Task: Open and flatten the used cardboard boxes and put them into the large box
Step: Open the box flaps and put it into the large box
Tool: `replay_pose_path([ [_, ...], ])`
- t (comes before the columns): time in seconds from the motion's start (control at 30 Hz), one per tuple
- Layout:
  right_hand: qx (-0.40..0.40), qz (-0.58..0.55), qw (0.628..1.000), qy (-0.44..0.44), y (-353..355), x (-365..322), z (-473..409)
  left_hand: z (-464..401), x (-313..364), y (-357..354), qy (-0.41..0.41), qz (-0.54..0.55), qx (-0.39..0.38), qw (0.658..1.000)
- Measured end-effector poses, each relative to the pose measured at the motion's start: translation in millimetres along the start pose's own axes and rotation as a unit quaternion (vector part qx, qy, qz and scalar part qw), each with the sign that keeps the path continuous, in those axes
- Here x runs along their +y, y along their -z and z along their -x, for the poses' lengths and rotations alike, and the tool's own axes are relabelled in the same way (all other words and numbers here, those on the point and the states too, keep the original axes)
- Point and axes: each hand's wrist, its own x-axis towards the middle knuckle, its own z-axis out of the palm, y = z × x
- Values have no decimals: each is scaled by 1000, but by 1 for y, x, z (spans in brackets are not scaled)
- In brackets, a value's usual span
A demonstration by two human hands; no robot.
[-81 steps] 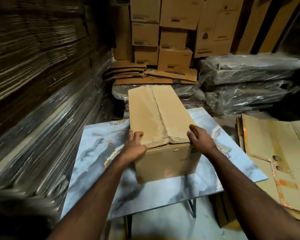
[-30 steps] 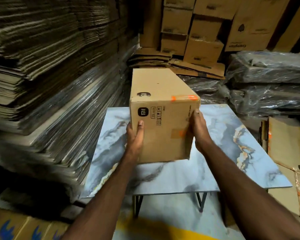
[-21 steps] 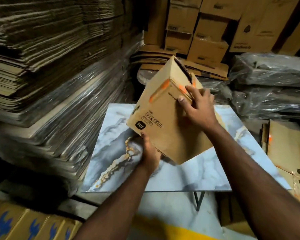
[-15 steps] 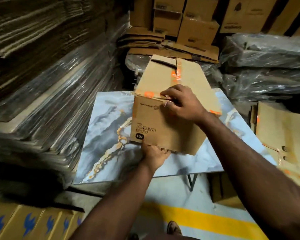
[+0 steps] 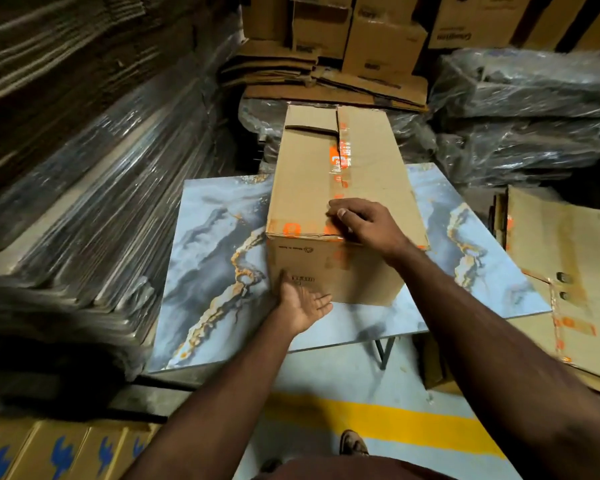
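A long brown cardboard box (image 5: 305,188) lies on the marble-patterned table (image 5: 215,258), its top seam taped with clear and orange tape. My right hand (image 5: 364,221) rests on the near end of the top, its fingers curled at the tape seam by the front edge. My left hand (image 5: 303,301) is palm up at the box's lower front corner, thumb against the front face, fingers straight. The far left flap of the box stands slightly loose.
Tall wrapped stacks of flat cardboard (image 5: 84,168) line the left. Stacked boxes (image 5: 378,46) and plastic-wrapped bundles (image 5: 527,109) fill the back. Flattened cardboard (image 5: 565,271) leans at the right of the table. A yellow floor line (image 5: 378,420) runs below the table.
The box was lifted, turned over and set back down with its taped side up. My left hand slid out from under it. My right hand moved to the tape seam near the front edge.
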Motion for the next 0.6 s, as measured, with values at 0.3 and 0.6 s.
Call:
replay_pose_path([
  [0.3, 137, -317, 921, -179, 37, -13, -13, 72, 88, -29, -127, -531, 21, 837],
  [0.6, 267, -129, 941, -161, 41, -5, -64, 74, 143, -95, -329, -718, 292, 539],
])
